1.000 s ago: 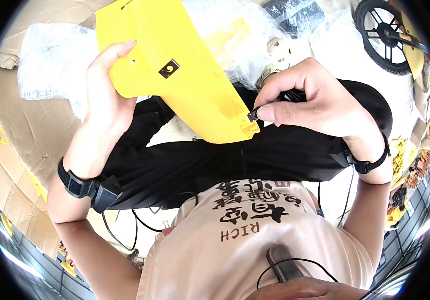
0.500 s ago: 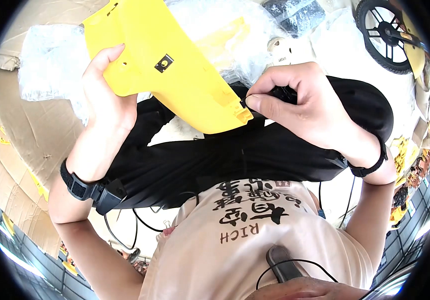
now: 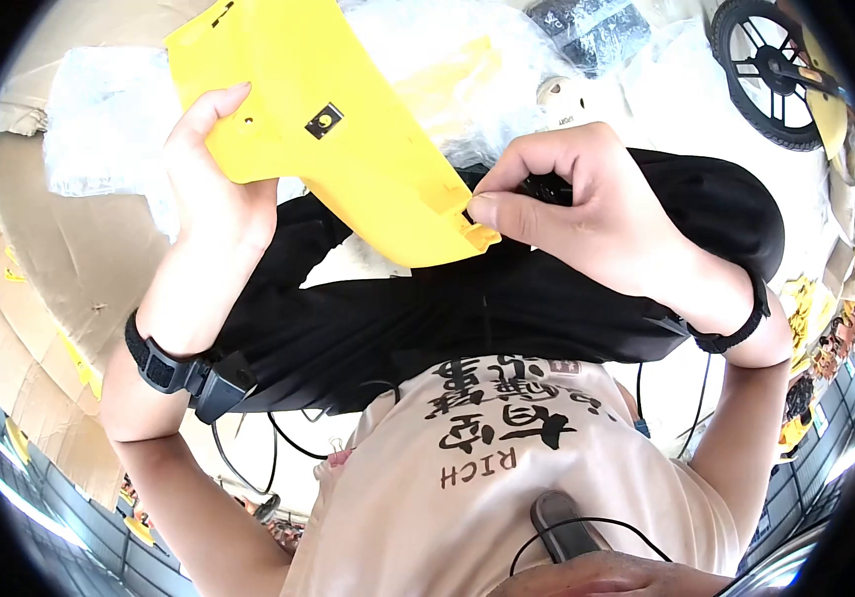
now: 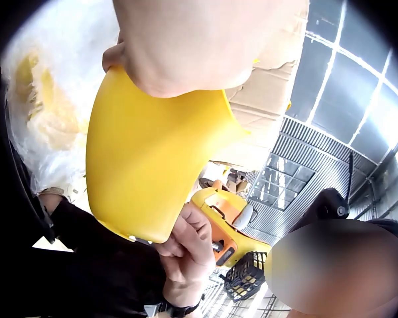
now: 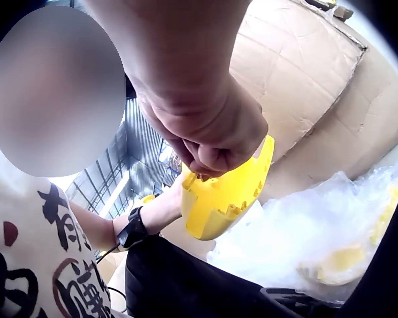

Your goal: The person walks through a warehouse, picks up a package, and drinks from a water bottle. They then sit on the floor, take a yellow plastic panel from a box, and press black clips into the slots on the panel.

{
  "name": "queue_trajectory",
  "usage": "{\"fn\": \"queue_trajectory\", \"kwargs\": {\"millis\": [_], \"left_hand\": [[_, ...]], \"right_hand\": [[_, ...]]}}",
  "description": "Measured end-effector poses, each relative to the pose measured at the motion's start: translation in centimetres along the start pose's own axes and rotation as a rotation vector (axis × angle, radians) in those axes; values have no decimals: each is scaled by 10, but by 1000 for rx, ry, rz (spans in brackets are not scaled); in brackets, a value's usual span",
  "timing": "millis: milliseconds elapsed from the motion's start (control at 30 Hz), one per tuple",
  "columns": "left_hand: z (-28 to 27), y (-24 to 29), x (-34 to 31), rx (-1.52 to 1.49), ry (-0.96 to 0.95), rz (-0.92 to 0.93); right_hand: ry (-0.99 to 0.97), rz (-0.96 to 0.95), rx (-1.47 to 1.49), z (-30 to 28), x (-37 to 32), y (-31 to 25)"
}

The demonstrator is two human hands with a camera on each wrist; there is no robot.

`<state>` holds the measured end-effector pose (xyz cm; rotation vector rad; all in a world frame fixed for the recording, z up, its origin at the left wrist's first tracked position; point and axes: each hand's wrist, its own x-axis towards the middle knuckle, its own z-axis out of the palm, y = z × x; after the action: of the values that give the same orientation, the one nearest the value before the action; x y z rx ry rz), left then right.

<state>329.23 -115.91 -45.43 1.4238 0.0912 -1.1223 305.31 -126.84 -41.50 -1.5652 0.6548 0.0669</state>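
Note:
A curved yellow plastic panel (image 3: 378, 189) is held tilted over the lap, with a small black patch (image 3: 325, 120) on its face. My left hand (image 3: 216, 189) grips its left edge, thumb along the face and the other fingers hidden behind. At the narrow notched end, my right hand (image 3: 587, 204) pinches a small black clip between thumb and forefinger, right at the panel's edge; the fingertips mostly cover the clip. In the right wrist view the panel (image 5: 215, 222) shows its hollow side and notched rim, with the right hand (image 5: 219, 146) close over it.
Black-trousered legs (image 3: 427, 308) lie under the panel. Clear plastic wrapping (image 3: 99, 129) and flattened cardboard (image 3: 49, 259) cover the floor on the left and ahead. A black spoked wheel (image 3: 768, 75) stands at the far right. Black cables (image 3: 273, 448) run beside the body.
The panel has shifted slightly left and up with the left hand. The right hand has moved left, bringing the black clip from just off the panel's notched end onto its edge.

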Motion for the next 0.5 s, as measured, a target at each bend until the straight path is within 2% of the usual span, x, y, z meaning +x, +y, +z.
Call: {"fn": "queue_trajectory", "kwargs": {"millis": [33, 100, 233, 300, 333, 367, 433, 500], "left_hand": [[1, 1, 0, -12, 20, 9], [2, 2, 1, -15, 23, 14], [2, 0, 2, 17, 0, 8], [2, 3, 2, 9, -15, -20], [1, 5, 2, -1, -25, -48], [1, 5, 1, 1, -26, -43], [2, 6, 0, -31, -26, -77], [-1, 4, 2, -46, -46, -78]], "right_hand": [[14, 65, 84, 1, 1, -1], [87, -12, 111, 7, 1, 5], [-25, -34, -29, 8, 2, 8], [21, -92, 160, 7, 5, 11], [17, -1, 272, 3, 4, 7], [6, -25, 406, 2, 2, 11], [-140, 154, 581, -12, -1, 8], [-178, 204, 658, -14, -2, 9]]}}
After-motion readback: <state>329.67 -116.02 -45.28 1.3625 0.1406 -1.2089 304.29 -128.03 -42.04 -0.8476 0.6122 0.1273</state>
